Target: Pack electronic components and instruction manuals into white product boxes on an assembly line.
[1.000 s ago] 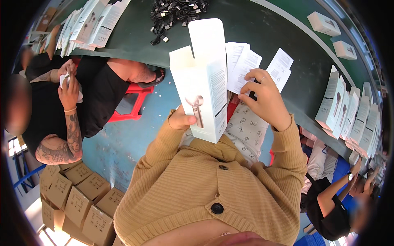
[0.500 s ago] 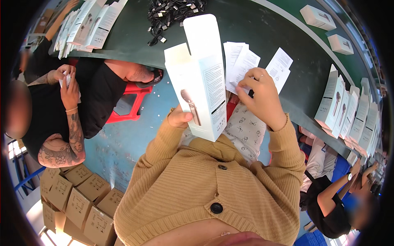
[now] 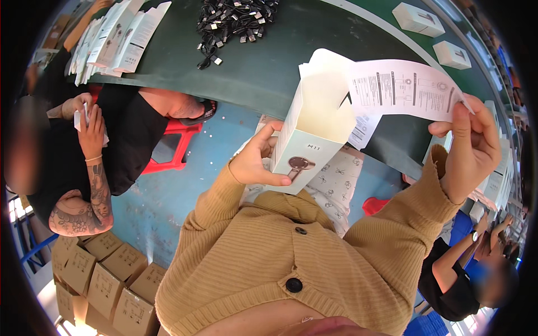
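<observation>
My left hand (image 3: 260,158) is closed around a white carton (image 3: 305,154) with a picture of a small handheld device on its front. The carton tilts, its top flaps up and its inside visible. Between the thumb and fingers of my right hand (image 3: 471,143) is the end of a long printed leaflet (image 3: 400,87). It curves leftward from there, and its other end reaches the carton's open top; whether it goes inside I cannot tell. More printed sheets (image 3: 365,130) lie on the table edge behind the carton, partly covered.
A heap of black USB cables (image 3: 235,25) lies on the dark green table (image 3: 263,78). Upright cartons (image 3: 120,42) stand at the far left; others are at the right, partly behind my hand. Two small white boxes (image 3: 417,21) sit far right. Seated co-workers flank me; brown boxes (image 3: 106,280) are stacked lower left.
My right hand has picked up a leaflet from the table and swung out to the right with it. My left hand has turned the carton, so its open top now faces me more.
</observation>
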The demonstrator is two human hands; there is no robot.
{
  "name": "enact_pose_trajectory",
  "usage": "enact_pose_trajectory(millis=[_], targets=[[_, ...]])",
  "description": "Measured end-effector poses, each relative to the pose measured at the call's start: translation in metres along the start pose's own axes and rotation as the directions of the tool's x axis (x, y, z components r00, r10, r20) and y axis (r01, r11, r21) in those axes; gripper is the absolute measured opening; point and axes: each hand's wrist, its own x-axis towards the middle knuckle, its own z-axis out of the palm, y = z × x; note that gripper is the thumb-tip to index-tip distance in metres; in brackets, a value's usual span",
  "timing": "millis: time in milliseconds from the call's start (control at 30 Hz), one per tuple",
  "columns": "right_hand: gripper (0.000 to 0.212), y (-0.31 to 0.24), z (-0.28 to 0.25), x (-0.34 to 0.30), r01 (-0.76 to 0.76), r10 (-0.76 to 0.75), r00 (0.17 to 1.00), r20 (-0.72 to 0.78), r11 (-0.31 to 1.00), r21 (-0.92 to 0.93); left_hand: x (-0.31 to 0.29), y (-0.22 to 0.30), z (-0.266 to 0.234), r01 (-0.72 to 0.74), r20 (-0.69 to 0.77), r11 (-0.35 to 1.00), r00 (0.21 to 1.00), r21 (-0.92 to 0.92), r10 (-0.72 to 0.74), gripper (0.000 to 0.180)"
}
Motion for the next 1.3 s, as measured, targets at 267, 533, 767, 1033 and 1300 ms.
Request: enact_pose_trajectory(millis=[267,533,767,1033,1300], targets=[[0.016,0.004,0.02,0.007,-0.088,0.094,0.91,0.403,0.996,-0.033,-0.002,0.001,-0.002,0.045,0.028,0.999,0.999,0.027,-0.045,0.089],[0.01,0.019,0.08,0.011,0.266,-0.152,0.66,0.736,0.963,-0.039,-0.013,-0.008,-0.014,0.077,0.018,0.995,0.997,0.06,-0.078,0.089],[0.012,0.02,0.112,0.016,0.11,0.053,0.541,0.839,0.985,-0.134,-0.027,-0.015,-0.031,0.026,-0.07,0.999,0.997,0.024,-0.025,0.092],[0.024,0.039,0.191,0.037,0.182,-0.081,0.721,0.688,0.98,-0.076,-0.054,-0.025,-0.053,-0.086,-0.168,0.994,0.983,-0.074,0.073,0.093],[0.032,0.083,0.314,0.035,0.625,-0.096,0.383,0.919,0.759,-0.181,-0.094,-0.053,-0.076,-0.062,-0.301,0.998,0.951,0.026,0.067,0.102]])
